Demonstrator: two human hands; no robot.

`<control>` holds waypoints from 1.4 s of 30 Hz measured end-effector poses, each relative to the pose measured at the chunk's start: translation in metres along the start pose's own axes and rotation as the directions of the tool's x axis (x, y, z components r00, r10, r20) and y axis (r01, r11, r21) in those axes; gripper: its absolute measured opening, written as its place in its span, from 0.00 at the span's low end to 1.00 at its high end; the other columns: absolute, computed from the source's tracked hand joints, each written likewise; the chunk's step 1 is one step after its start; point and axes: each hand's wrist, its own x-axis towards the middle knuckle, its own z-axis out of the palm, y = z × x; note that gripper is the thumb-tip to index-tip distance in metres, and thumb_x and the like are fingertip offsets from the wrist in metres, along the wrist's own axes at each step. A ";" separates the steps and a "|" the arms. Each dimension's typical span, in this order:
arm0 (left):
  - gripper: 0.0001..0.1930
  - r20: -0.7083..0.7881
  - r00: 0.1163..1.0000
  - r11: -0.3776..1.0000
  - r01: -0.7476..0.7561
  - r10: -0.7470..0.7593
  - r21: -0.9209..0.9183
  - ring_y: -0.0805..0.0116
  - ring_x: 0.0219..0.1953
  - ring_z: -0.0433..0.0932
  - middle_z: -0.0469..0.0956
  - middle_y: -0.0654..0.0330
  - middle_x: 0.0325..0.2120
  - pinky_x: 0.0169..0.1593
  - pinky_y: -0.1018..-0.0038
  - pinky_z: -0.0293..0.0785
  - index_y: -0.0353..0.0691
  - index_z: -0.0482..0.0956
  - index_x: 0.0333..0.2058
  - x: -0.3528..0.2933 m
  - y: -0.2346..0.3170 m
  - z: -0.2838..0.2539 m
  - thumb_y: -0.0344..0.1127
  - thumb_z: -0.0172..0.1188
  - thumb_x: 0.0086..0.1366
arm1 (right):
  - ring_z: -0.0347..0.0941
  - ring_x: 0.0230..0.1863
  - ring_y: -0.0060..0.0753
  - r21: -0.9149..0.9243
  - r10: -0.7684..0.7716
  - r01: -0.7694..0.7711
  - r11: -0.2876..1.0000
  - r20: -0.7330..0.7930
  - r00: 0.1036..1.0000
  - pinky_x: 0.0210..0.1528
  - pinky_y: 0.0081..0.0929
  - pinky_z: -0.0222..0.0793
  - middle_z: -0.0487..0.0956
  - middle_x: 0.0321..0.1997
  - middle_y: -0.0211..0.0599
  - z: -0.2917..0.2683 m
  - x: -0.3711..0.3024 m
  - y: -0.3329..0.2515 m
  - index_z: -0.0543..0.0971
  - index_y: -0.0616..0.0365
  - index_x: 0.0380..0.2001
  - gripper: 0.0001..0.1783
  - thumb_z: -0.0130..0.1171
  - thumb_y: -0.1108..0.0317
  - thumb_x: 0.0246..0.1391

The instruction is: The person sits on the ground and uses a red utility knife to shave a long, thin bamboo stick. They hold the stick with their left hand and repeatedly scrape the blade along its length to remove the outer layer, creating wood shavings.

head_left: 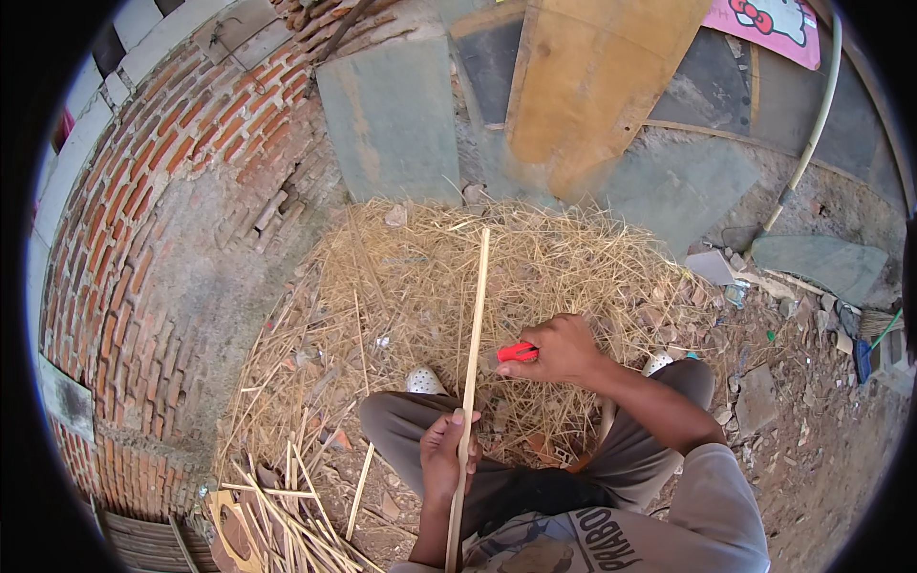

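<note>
My left hand [443, 456] is closed around a long, pale bamboo strip [477, 320]. The strip stands nearly upright in the picture, its lower end passing down beside my forearm and its far end reaching over the pile of shavings. To the right of the strip, my right hand [565, 348] grips a red utility knife [518, 352] with a black slider. The knife's front end points left toward the strip, with a small gap between them. Its blade is hard to make out.
Straw-like shavings [411, 258] cover the ground between and beyond my legs. More bamboo strips [306, 530] lie in a heap at the lower left. A brick wall [143, 277] rises on the left; boards [592, 86] lean at the back. Rubble [759, 396] lies at right.
</note>
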 end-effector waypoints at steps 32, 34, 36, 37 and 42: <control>0.15 0.089 0.995 0.999 0.050 -0.051 0.019 0.81 0.11 0.61 0.68 0.65 0.14 0.15 0.84 0.56 0.32 0.78 0.40 -0.005 -0.012 0.017 0.41 0.52 0.70 | 0.73 0.15 0.44 -0.059 0.066 -0.072 0.996 -0.093 0.993 0.23 0.39 0.69 0.71 0.09 0.38 0.019 0.017 0.045 0.76 0.53 0.12 0.40 0.53 0.22 0.39; 0.15 0.090 0.993 0.997 0.068 -0.071 0.038 0.81 0.11 0.62 0.68 0.65 0.14 0.15 0.84 0.56 0.32 0.77 0.40 -0.009 -0.011 0.020 0.41 0.52 0.70 | 0.71 0.14 0.44 -0.046 0.098 -0.106 0.993 -0.151 0.984 0.22 0.39 0.67 0.70 0.09 0.37 0.021 0.018 0.051 0.75 0.53 0.11 0.41 0.52 0.20 0.39; 0.15 0.099 0.990 0.994 0.092 -0.098 0.061 0.81 0.12 0.62 0.68 0.65 0.14 0.15 0.84 0.56 0.32 0.77 0.40 -0.013 -0.010 0.023 0.42 0.52 0.71 | 0.73 0.16 0.43 -0.088 0.158 -0.168 0.982 -0.109 0.981 0.22 0.39 0.68 0.71 0.09 0.38 0.015 0.023 0.062 0.76 0.54 0.12 0.42 0.51 0.20 0.39; 0.16 0.107 0.990 0.994 0.090 -0.096 0.059 0.81 0.12 0.62 0.68 0.65 0.15 0.15 0.84 0.56 0.32 0.77 0.40 -0.014 -0.011 0.022 0.42 0.52 0.71 | 0.74 0.17 0.43 -0.109 0.187 -0.196 0.974 -0.090 0.978 0.23 0.39 0.69 0.72 0.10 0.39 0.012 0.024 0.068 0.77 0.54 0.13 0.42 0.51 0.20 0.39; 0.16 0.135 0.987 0.995 0.076 -0.083 0.057 0.81 0.12 0.62 0.68 0.65 0.15 0.16 0.84 0.57 0.32 0.77 0.41 -0.015 -0.013 0.021 0.42 0.52 0.71 | 0.73 0.16 0.43 -0.088 0.167 -0.176 0.981 -0.104 0.981 0.22 0.39 0.68 0.70 0.09 0.38 0.013 0.028 0.076 0.78 0.55 0.15 0.44 0.48 0.18 0.39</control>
